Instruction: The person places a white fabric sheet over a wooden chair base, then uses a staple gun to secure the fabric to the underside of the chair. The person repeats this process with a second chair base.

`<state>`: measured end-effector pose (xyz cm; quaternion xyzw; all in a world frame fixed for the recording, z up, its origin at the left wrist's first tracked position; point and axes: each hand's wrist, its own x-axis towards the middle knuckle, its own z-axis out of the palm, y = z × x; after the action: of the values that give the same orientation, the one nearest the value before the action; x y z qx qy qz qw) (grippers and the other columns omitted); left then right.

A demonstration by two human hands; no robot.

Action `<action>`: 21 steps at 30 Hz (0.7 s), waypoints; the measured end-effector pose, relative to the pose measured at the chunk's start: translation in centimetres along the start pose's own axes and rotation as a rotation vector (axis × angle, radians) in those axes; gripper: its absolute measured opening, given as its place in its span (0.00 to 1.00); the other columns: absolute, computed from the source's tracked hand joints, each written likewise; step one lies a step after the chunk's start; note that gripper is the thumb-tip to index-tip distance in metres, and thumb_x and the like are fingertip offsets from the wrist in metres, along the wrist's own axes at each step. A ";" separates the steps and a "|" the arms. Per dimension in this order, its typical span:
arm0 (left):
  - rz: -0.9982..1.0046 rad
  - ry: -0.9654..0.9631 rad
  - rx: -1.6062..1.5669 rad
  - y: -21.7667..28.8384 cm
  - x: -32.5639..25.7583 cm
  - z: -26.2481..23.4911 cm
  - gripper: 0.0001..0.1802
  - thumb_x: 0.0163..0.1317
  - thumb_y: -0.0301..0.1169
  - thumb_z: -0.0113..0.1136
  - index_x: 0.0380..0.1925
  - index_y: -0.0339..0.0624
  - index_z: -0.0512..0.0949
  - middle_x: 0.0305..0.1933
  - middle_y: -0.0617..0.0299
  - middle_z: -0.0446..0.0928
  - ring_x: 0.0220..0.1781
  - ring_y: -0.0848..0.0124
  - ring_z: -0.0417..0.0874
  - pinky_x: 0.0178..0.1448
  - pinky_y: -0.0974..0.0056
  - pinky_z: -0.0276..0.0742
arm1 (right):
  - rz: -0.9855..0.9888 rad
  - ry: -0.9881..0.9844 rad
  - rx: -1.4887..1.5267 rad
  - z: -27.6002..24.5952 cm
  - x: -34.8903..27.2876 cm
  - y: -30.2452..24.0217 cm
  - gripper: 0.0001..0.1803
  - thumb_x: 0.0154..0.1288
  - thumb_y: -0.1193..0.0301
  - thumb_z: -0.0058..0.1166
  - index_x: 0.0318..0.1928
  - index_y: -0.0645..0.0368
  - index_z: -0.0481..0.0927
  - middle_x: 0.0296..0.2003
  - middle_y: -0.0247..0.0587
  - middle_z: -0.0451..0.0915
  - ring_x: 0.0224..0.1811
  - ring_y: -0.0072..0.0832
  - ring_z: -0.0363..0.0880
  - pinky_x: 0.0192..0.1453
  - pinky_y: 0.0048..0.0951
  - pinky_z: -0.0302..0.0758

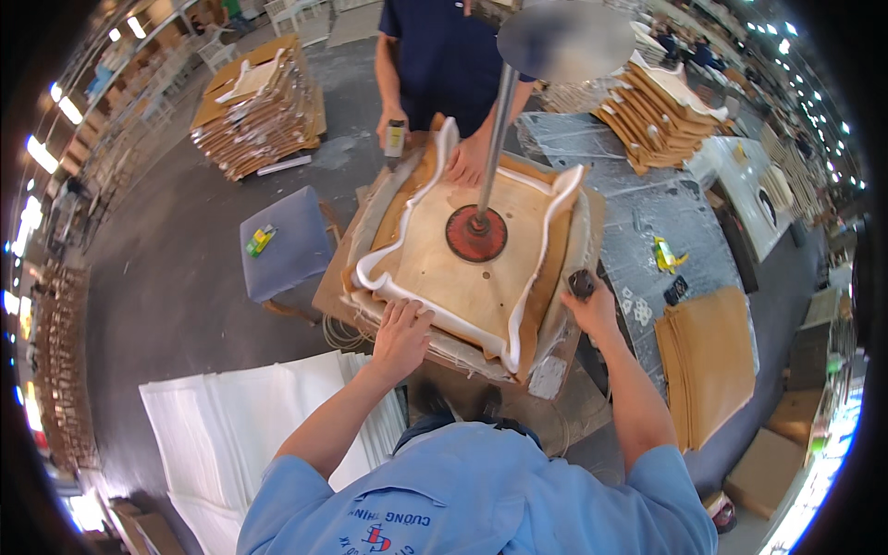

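Note:
In front of me lies an upside-down chair seat: a square wooden board [435, 277] with white foam [400, 242] and brown sheet material [546, 268] folded up round its edges. A round red-and-black pad [476, 233] at the foot of a metal post presses on its middle. My left hand [401, 339] is on the near left edge, fingers bent over the foam and cover. At the right edge my right hand [594, 311] is closed round a dark hand tool [581, 284]; my grip hides most of it. Across from me a co-worker's hand holds a power tool [395, 139]; their other hand rests on the board.
A blue-grey padded stool [289, 242] with a small yellow-green packet stands left. White foam sheets [250, 416] are stacked front left. The plastic-covered table [647, 231] on the right bears brown sheets [708, 361]. Tall brown stacks [254, 125] stand behind. The metal post [499, 139] rises between us.

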<state>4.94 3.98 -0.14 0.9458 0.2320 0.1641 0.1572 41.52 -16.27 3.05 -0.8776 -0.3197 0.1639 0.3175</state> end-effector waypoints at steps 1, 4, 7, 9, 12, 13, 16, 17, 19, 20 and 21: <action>0.026 -0.036 -0.016 0.1 0.7 0.5 0.23 0.61 0.31 0.75 0.58 0.45 0.84 0.63 0.52 0.80 0.72 0.50 0.77 0.83 0.40 0.66 | -0.043 0.047 -0.024 -0.9 0.3 -0.2 0.38 0.61 0.63 0.81 0.70 0.58 0.82 0.54 0.52 0.89 0.52 0.47 0.91 0.57 0.45 0.85; 0.121 -0.043 -0.048 0.5 1.8 2.2 0.16 0.63 0.35 0.74 0.50 0.47 0.86 0.53 0.58 0.82 0.62 0.54 0.80 0.73 0.44 0.71 | 0.070 -0.014 0.246 -3.3 -2.2 -1.7 0.33 0.64 0.67 0.81 0.67 0.61 0.83 0.45 0.40 0.90 0.37 0.29 0.86 0.41 0.36 0.83; 0.183 -0.071 -0.077 1.7 2.9 4.1 0.12 0.64 0.38 0.73 0.44 0.48 0.86 0.49 0.58 0.82 0.58 0.56 0.81 0.66 0.47 0.72 | 0.155 -0.172 0.417 -5.1 -6.5 -3.9 0.29 0.67 0.68 0.80 0.65 0.60 0.85 0.36 0.32 0.89 0.26 0.17 0.80 0.30 0.27 0.79; 0.223 -0.078 -0.120 3.2 3.9 5.7 0.11 0.65 0.39 0.73 0.42 0.48 0.87 0.47 0.58 0.82 0.57 0.56 0.81 0.64 0.48 0.72 | 0.173 -0.255 0.511 -4.5 -10.0 -3.7 0.27 0.67 0.67 0.80 0.63 0.59 0.86 0.34 0.30 0.88 0.26 0.16 0.80 0.29 0.25 0.78; 0.257 -0.111 -0.167 5.5 6.0 8.0 0.10 0.66 0.39 0.73 0.43 0.50 0.87 0.44 0.60 0.80 0.55 0.56 0.81 0.64 0.48 0.72 | 0.295 -0.287 0.550 -0.9 -13.6 -1.7 0.25 0.66 0.67 0.81 0.60 0.60 0.87 0.33 0.29 0.87 0.26 0.16 0.80 0.28 0.26 0.77; 0.261 -0.123 -0.171 6.0 6.4 8.5 0.09 0.66 0.39 0.73 0.42 0.50 0.87 0.44 0.60 0.80 0.55 0.56 0.81 0.63 0.48 0.72 | 0.330 -0.277 0.539 0.4 -14.2 -1.2 0.25 0.66 0.68 0.81 0.60 0.60 0.87 0.33 0.29 0.87 0.27 0.16 0.80 0.29 0.26 0.77; 0.262 -0.149 -0.181 7.0 7.7 9.4 0.09 0.67 0.40 0.73 0.41 0.49 0.87 0.44 0.60 0.80 0.54 0.57 0.81 0.61 0.48 0.73 | 0.364 -0.255 0.515 2.6 -14.6 -0.7 0.28 0.65 0.69 0.79 0.64 0.62 0.86 0.37 0.31 0.87 0.29 0.16 0.80 0.33 0.27 0.78; 0.260 -0.149 -0.197 7.3 8.2 9.6 0.10 0.67 0.40 0.72 0.40 0.49 0.87 0.44 0.60 0.80 0.54 0.57 0.81 0.61 0.48 0.73 | 0.373 -0.239 0.517 3.0 -14.3 -0.5 0.28 0.65 0.70 0.79 0.64 0.62 0.86 0.38 0.31 0.88 0.30 0.16 0.80 0.33 0.27 0.78; 0.251 -0.168 -0.189 7.5 8.9 10.2 0.10 0.68 0.41 0.72 0.40 0.49 0.88 0.43 0.59 0.81 0.54 0.57 0.82 0.61 0.48 0.74 | 0.386 -0.222 0.515 3.2 -13.5 -0.3 0.31 0.66 0.70 0.78 0.67 0.63 0.85 0.40 0.34 0.88 0.32 0.17 0.81 0.36 0.28 0.80; 0.246 -0.185 -0.174 7.7 9.4 10.5 0.11 0.68 0.42 0.71 0.40 0.48 0.88 0.43 0.59 0.82 0.54 0.56 0.82 0.61 0.48 0.74 | 0.334 -0.188 0.497 3.3 -12.9 -0.2 0.25 0.66 0.69 0.78 0.61 0.63 0.85 0.37 0.33 0.87 0.30 0.17 0.80 0.35 0.28 0.79; 0.246 -0.202 -0.164 8.1 9.9 10.8 0.11 0.68 0.43 0.71 0.40 0.48 0.88 0.43 0.58 0.82 0.54 0.56 0.83 0.61 0.48 0.74 | 0.285 -0.146 0.477 3.5 -12.3 0.4 0.20 0.67 0.68 0.77 0.55 0.63 0.86 0.33 0.32 0.86 0.28 0.17 0.80 0.33 0.28 0.78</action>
<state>20.50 -0.36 -4.48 0.9627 0.0834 0.1047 0.2350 30.87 -23.08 1.20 -0.8000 -0.1677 0.3401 0.4650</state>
